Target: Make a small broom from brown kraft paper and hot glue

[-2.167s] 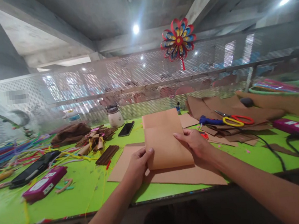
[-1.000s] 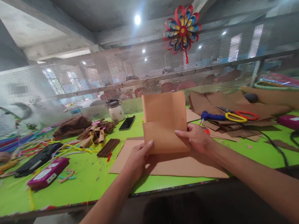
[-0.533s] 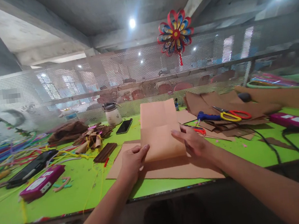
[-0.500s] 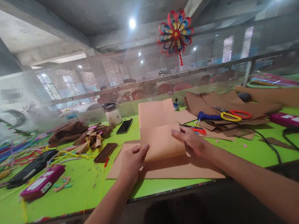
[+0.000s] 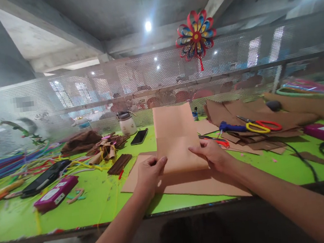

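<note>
A tan sheet of paper (image 5: 177, 135) with a crease across it is held up off the green table (image 5: 95, 199), its upper half tilted away. My left hand (image 5: 149, 174) grips its lower left corner, thumb on the front face. My right hand (image 5: 212, 155) pinches its lower right edge, thumb on top. Under both hands a larger tan sheet (image 5: 198, 183) lies flat near the table's front edge.
Scissors with red and yellow handles (image 5: 257, 126) rest on brown paper scraps (image 5: 237, 113) at the right. Left of centre are a phone (image 5: 139, 136), brown strips (image 5: 119, 163), a pink box (image 5: 55, 192) and coloured wires (image 5: 6, 164). A perforated metal screen (image 5: 117, 91) backs the table.
The creased sheet was lifted upright about a second ago, then lowered and tilted back. Both hands kept their hold on its lower corners throughout.
</note>
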`<action>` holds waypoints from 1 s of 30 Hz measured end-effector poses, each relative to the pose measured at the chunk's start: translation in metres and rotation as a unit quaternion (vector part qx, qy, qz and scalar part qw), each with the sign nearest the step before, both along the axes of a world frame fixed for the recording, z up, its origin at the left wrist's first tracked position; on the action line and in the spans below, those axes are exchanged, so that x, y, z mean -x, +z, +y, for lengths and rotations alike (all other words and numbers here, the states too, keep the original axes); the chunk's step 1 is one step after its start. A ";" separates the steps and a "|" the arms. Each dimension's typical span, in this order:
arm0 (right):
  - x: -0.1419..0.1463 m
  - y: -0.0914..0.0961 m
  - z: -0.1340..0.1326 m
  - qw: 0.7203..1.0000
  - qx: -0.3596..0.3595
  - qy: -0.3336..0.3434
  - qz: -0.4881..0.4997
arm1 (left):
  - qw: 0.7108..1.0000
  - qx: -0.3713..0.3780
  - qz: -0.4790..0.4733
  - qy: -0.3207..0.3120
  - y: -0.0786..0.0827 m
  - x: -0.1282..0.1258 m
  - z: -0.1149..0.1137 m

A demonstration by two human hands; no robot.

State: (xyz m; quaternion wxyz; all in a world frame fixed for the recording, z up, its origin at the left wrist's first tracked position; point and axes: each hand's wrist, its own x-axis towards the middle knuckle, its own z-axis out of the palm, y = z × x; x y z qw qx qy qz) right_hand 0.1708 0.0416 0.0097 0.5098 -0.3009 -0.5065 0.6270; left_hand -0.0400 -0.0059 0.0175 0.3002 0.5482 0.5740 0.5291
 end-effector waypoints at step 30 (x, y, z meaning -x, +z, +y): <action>0.002 -0.013 0.008 0.997 -0.056 -0.020 -0.052 | 0.952 0.081 -0.249 -0.156 0.004 0.001 -0.002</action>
